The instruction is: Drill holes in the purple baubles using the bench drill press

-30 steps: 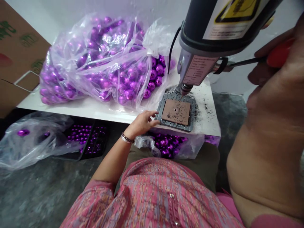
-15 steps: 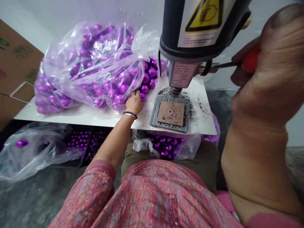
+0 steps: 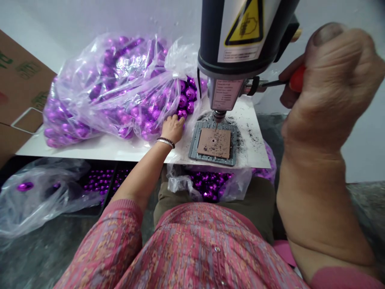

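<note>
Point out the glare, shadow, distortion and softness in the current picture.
Head view: bright glare streaks the plastic bag; head view: deep shadow sits under the tabletop; head view: closeness and apparent wide-angle stretch make the right hand loom larger than the left hand; head view: small print on the pink label is too soft to read.
</note>
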`<state>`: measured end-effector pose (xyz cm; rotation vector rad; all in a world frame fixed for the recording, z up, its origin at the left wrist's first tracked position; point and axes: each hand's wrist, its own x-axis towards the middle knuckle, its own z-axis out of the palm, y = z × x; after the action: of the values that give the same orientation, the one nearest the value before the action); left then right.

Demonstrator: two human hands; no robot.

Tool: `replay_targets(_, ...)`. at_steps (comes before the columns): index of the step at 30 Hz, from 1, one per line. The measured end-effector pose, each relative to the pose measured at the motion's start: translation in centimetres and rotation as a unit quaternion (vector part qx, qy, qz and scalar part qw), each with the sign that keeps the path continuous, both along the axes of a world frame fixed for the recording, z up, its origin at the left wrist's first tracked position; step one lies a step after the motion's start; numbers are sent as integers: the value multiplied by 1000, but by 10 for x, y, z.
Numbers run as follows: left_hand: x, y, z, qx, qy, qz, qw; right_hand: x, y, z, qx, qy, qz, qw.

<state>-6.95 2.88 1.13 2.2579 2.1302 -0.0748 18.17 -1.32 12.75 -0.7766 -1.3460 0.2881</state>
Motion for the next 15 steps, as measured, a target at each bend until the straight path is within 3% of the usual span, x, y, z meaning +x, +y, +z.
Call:
replay_targets(4, -8, -4, 10, -11, -50, 29, 998, -1, 0, 1, 7, -9, 14, 1000)
replay_targets(7, -18, -16, 13, 21, -247, 30, 968, -3, 0, 1, 12, -6, 18, 1000)
replay_targets(9, -21, -25, 11, 0, -447, 35, 894, -3, 0, 0, 14, -3, 17, 1000)
replay_targets(11, -18, -35, 8, -62, -616, 58, 783, -3, 1, 0, 14, 2, 14, 1000)
replay_targets(13, -10, -44, 3, -109, -715, 96, 684, -2, 2, -1, 11, 2, 12, 1000)
replay_targets(15, 0, -49, -4, -132, -762, 126, 621, -1, 3, -1, 5, -5, 10, 1000)
